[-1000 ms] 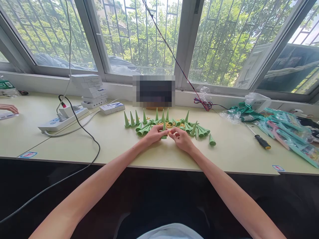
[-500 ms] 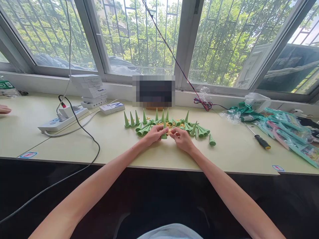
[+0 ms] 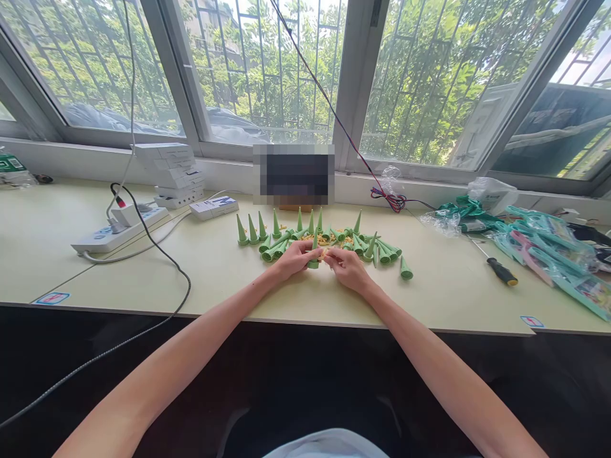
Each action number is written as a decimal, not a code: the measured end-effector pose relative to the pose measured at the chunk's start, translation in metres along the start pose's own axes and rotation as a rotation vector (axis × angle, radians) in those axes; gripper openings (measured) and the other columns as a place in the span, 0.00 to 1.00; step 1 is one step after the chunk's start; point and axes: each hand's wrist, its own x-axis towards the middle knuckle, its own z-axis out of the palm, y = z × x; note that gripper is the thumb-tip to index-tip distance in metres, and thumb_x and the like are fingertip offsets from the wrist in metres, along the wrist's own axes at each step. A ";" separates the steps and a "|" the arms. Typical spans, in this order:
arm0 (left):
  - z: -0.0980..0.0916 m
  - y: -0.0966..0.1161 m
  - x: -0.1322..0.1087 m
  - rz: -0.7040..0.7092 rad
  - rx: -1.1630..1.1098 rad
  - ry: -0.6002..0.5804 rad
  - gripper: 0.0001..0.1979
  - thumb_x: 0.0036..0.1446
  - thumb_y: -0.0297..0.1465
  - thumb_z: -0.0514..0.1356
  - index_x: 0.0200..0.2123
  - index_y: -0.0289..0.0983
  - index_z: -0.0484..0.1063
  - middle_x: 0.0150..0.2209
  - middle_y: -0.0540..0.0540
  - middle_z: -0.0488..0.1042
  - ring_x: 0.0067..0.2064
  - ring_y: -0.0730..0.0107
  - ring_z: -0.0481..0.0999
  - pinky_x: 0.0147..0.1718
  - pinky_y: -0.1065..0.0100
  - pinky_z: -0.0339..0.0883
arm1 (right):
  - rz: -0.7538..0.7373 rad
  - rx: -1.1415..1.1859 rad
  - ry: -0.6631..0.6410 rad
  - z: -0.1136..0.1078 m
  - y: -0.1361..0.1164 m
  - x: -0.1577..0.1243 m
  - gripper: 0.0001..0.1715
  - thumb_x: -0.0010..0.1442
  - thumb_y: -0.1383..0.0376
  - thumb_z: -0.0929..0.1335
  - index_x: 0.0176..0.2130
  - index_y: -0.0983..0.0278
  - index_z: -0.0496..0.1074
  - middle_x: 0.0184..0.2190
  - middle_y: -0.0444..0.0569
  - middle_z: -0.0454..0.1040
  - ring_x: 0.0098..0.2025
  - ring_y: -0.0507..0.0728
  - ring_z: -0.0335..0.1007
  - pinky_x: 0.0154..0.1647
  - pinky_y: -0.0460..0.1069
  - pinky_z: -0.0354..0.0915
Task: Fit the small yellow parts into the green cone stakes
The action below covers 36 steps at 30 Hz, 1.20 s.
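Observation:
My left hand (image 3: 294, 257) is closed round a green cone (image 3: 314, 263), which points upward with its wider base low. Close beside it, my right hand (image 3: 347, 264) pinches a small yellow piece (image 3: 323, 254) against the cone's right side; its exact shape is too small to tell. Behind my hands lies a pile of small yellow pieces (image 3: 326, 240). Loose green cones (image 3: 385, 253) lie on their sides to the right, and more lie left of the pile. Several green cones (image 3: 262, 226) stand upright in a row at the back left.
A white power strip (image 3: 119, 230) with a dark cable (image 3: 184, 270) is on the left, near stacked white boxes (image 3: 174, 172). On the right lie a screwdriver (image 3: 501, 270) and teal plastic packages (image 3: 548, 254). A blurred dark block (image 3: 293, 175) stands at the back.
My right fingers have closed in slightly towards the cone in my left hand. The hand seen at the far left edge is out of view now.

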 end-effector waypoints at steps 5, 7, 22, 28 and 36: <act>0.000 0.000 0.000 0.004 0.016 -0.010 0.19 0.53 0.45 0.63 0.28 0.33 0.69 0.23 0.51 0.61 0.21 0.82 0.53 0.16 0.75 0.46 | 0.015 -0.038 -0.013 -0.001 -0.005 0.000 0.17 0.63 0.61 0.61 0.25 0.64 0.66 0.22 0.45 0.68 0.25 0.51 0.60 0.30 0.46 0.57; 0.000 0.000 0.000 0.005 0.027 -0.008 0.19 0.52 0.45 0.63 0.28 0.33 0.69 0.23 0.51 0.61 0.22 0.81 0.54 0.16 0.76 0.47 | 0.019 -0.037 -0.019 -0.002 -0.006 0.000 0.18 0.63 0.61 0.61 0.24 0.64 0.66 0.21 0.44 0.68 0.25 0.51 0.60 0.30 0.46 0.57; 0.000 0.001 0.001 -0.003 0.070 0.041 0.18 0.52 0.44 0.62 0.30 0.32 0.72 0.26 0.50 0.64 0.23 0.80 0.56 0.17 0.76 0.51 | -0.014 0.045 0.041 0.001 0.003 0.000 0.08 0.60 0.60 0.67 0.33 0.63 0.71 0.31 0.46 0.73 0.28 0.51 0.64 0.30 0.46 0.59; 0.000 0.000 0.001 0.016 0.091 0.028 0.18 0.53 0.43 0.62 0.30 0.31 0.73 0.25 0.50 0.63 0.22 0.81 0.55 0.16 0.76 0.48 | -0.016 0.038 0.015 0.001 0.003 0.000 0.09 0.61 0.61 0.66 0.32 0.63 0.70 0.30 0.46 0.72 0.29 0.51 0.63 0.30 0.46 0.58; -0.002 -0.003 0.001 0.015 0.062 -0.016 0.18 0.54 0.44 0.61 0.29 0.32 0.72 0.24 0.51 0.63 0.21 0.81 0.55 0.16 0.75 0.48 | -0.052 0.003 -0.008 0.002 0.000 0.000 0.12 0.62 0.64 0.63 0.28 0.64 0.68 0.25 0.45 0.70 0.28 0.51 0.61 0.31 0.46 0.56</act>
